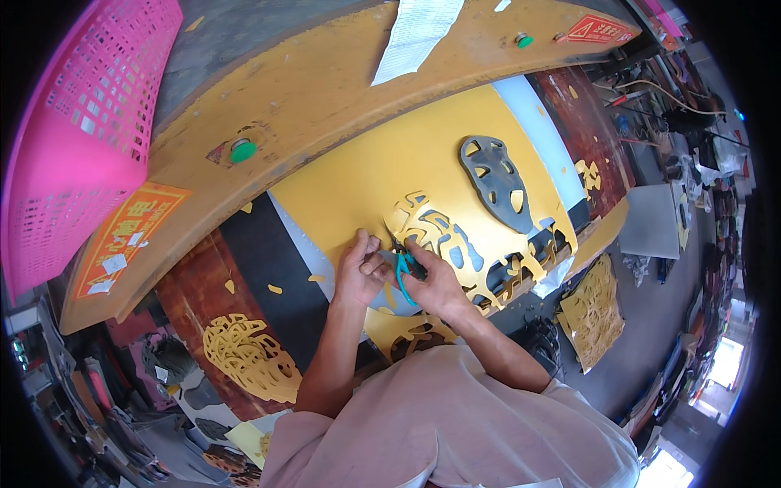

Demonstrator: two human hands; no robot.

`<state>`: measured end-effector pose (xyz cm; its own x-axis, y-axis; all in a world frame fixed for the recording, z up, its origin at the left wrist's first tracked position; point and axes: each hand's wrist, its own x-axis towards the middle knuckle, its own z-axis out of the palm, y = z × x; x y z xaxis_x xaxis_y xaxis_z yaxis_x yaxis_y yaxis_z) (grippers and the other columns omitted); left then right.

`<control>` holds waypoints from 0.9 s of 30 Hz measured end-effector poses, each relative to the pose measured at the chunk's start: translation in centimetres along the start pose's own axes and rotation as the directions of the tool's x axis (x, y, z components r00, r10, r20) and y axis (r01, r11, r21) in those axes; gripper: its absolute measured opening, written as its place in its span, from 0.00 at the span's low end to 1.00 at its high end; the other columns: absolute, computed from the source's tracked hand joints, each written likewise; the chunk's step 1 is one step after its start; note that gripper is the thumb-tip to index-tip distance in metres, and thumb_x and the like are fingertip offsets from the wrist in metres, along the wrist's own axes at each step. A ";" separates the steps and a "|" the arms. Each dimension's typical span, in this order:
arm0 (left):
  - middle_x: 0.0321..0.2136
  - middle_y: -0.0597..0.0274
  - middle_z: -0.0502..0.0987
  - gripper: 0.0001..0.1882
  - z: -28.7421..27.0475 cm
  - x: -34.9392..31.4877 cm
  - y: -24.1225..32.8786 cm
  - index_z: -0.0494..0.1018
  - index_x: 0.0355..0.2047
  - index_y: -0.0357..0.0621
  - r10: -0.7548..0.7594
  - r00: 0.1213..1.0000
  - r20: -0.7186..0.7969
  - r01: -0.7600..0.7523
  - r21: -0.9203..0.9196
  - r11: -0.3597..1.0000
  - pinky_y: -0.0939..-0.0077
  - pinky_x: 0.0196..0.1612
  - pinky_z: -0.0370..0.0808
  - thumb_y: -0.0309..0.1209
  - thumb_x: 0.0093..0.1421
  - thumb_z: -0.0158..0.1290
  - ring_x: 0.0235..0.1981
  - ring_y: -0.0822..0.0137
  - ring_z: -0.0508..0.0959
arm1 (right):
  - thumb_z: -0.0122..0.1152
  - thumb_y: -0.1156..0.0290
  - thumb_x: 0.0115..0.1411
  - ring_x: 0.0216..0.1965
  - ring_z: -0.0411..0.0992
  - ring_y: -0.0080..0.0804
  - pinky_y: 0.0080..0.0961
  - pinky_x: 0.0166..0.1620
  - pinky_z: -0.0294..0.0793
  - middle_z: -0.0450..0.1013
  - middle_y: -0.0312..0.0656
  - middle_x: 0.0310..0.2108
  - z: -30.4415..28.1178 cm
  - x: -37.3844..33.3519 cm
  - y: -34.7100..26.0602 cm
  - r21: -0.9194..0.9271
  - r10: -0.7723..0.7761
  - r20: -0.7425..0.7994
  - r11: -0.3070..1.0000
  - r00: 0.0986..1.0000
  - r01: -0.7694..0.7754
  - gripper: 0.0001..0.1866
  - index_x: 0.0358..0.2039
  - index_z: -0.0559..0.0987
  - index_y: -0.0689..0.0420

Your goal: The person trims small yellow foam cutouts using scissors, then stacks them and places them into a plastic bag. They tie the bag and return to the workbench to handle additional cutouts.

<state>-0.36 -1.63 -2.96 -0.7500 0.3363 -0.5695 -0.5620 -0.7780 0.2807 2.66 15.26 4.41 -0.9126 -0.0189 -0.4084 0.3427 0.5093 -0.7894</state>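
My right hand [435,285] is closed round the teal handles of a small pair of scissors [403,275]. The blades point up and left, over a yellow sheet [358,175] with openwork cutouts along its near right part. Just left of the scissors, my left hand [360,268] has its fingers curled in at the sheet's near edge; what they hold, if anything, is hidden. A dark grey cutting die [496,183], long and sole-shaped with several openings, lies flat on the sheet to the right.
Across the far side runs a yellow machine beam [317,106] with green buttons [243,150]. A pink basket [89,138] stands far left. Stacked yellow cutout pieces [248,354] lie on the reddish board at left. Another yellow cut sheet [592,313] is at right.
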 end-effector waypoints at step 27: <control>0.17 0.77 0.67 0.16 2.1 0.1 -0.3 0.72 0.27 0.52 0.012 0.981 -0.195 0.001 0.066 0.998 0.83 0.18 0.62 0.43 0.68 0.61 0.13 0.82 0.63 | 0.65 0.66 0.54 0.42 0.79 0.52 0.38 0.48 0.79 0.76 0.57 0.41 1.0 -0.3 0.1 -0.207 -0.197 -0.092 0.963 0.976 0.175 0.36 0.64 0.73 0.64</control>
<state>-0.97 -0.22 -1.46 -0.6744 0.2175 -0.7056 -0.5847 -0.7409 0.3304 3.23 14.51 4.00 -0.9788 -0.0392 -0.2009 0.1246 0.6648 -0.7366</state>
